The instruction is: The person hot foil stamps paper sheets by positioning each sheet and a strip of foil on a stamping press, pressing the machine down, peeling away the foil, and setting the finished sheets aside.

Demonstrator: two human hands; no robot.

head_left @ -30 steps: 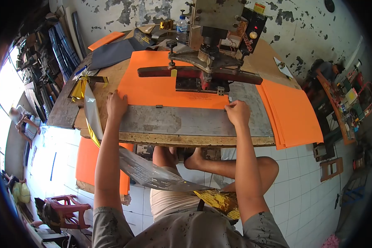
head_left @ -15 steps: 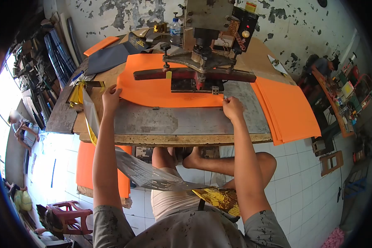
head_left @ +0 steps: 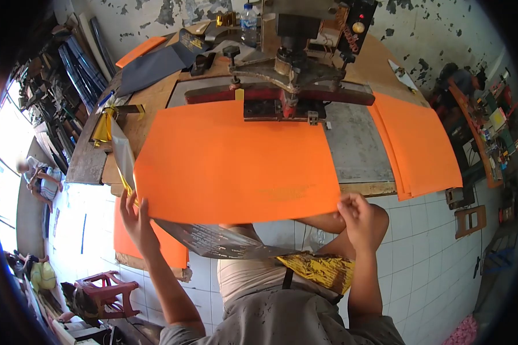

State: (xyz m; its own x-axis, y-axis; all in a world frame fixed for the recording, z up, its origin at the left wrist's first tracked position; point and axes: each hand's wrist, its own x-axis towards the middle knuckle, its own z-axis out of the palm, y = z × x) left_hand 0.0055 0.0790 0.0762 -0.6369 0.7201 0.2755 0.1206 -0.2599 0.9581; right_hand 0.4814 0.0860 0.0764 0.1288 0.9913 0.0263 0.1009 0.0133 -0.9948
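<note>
A large orange sheet [head_left: 236, 161] reaches from under the press head [head_left: 282, 103] past the table's front edge, with faint printing near its lower right. My left hand [head_left: 136, 217] is at the sheet's lower left corner, fingers spread along the edge. At the lower right corner my right hand [head_left: 354, 215] pinches the sheet between thumb and fingers. Below the sheet, a strip of used silver foil [head_left: 213, 241] runs across to crumpled gold foil [head_left: 322, 270] over my lap.
On the table's right lies a stack of orange sheets [head_left: 417, 146]. Dark grey sheets [head_left: 155, 72] and a water bottle [head_left: 248, 24] are at the back. More orange sheets [head_left: 167, 244] sit below left. Two other people are farther off, left and right.
Both hands have moved toward my body, drawing the orange sheet out from under the press and over the front edge. The left fingers have spread. The view has shifted slightly.
</note>
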